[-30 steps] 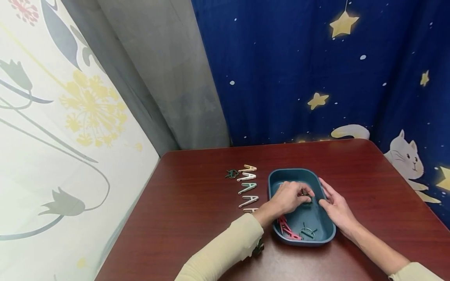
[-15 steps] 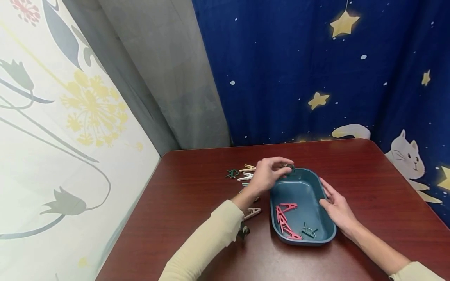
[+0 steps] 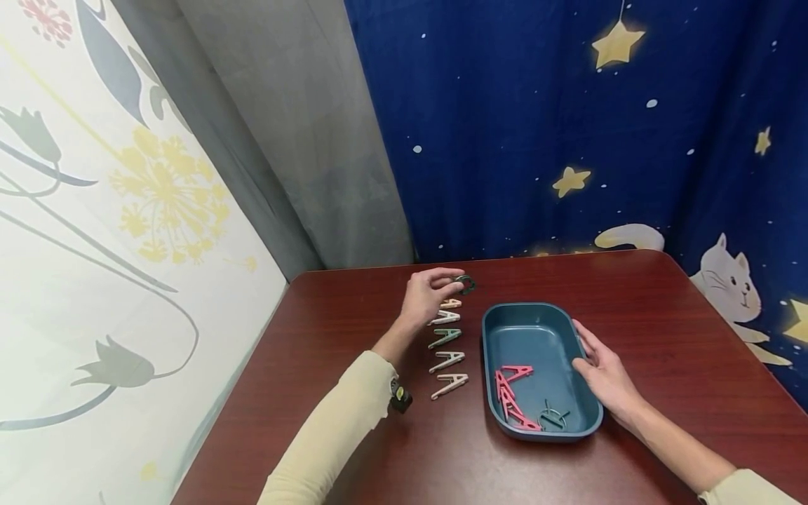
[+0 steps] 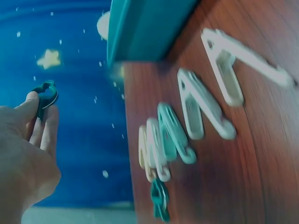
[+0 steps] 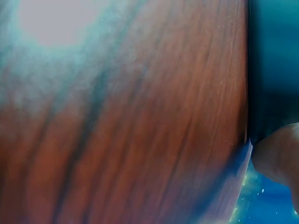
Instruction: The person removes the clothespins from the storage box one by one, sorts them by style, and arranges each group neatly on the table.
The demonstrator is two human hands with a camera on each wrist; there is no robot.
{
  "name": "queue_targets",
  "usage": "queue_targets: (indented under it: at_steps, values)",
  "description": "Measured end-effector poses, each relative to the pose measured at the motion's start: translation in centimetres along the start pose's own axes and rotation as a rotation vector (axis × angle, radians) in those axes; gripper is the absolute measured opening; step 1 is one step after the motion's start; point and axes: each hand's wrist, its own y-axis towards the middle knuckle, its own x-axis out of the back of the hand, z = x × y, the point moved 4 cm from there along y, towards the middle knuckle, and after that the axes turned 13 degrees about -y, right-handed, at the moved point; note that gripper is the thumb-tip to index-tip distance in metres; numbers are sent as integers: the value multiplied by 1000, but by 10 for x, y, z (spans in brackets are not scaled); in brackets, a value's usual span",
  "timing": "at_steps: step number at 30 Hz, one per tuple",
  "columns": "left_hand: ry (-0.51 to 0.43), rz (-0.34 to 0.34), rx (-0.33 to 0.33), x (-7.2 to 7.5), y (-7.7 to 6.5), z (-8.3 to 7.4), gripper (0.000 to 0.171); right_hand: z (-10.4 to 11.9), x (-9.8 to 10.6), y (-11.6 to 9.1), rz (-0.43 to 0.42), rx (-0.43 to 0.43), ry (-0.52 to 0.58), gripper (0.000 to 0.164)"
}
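Observation:
My left hand (image 3: 423, 300) pinches a dark green ring-shaped plant clip (image 4: 45, 102) between thumb and fingers, raised above the far end of a column of clothespins. In the left wrist view, a similar dark green clip (image 4: 160, 199) lies on the table at the end of that column; the hand covers it in the head view. With my right hand (image 3: 606, 370) I grip the right side of a blue-grey plastic bin (image 3: 555, 337), thumb at the rim, fingers along the outer wall. Inside the bin are several pink clothespins (image 3: 505, 393) and one green plant clip (image 3: 553, 419).
Several clothespins stand in a column left of the bin: a yellowish one (image 3: 452, 304), a green one (image 3: 445, 337) and pale ones such as the nearest (image 3: 451, 384). The red-brown table (image 3: 353, 365) meets a blue star curtain (image 3: 505, 140) behind and a white patterned wall at left.
My left hand has lifted the green plant clip out of the bin and carried it left and away over the clothespins. The right hand keeps its grip on the bin.

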Motion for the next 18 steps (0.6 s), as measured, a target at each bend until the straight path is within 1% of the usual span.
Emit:
queue_targets:
  at_steps: [4, 9, 12, 15, 18]
  values:
    - [1, -77, 21, 24, -2, 10, 21, 1, 0, -1, -5, 5, 5, 74]
    - [82, -166, 11, 49, -9, 26, 18, 1, 0, -1, -8, 13, 12, 74]
    - [116, -207, 28, 60, -15, 39, 16, 1, 0, -1, -14, 20, 7, 74]
    - [143, -231, 56, 69, -21, 51, 15, 1, 0, -1, -15, 22, 8, 74]
    - [126, -226, 80, 74, -26, 63, 16, 1, 1, -1, -15, 18, 11, 74]
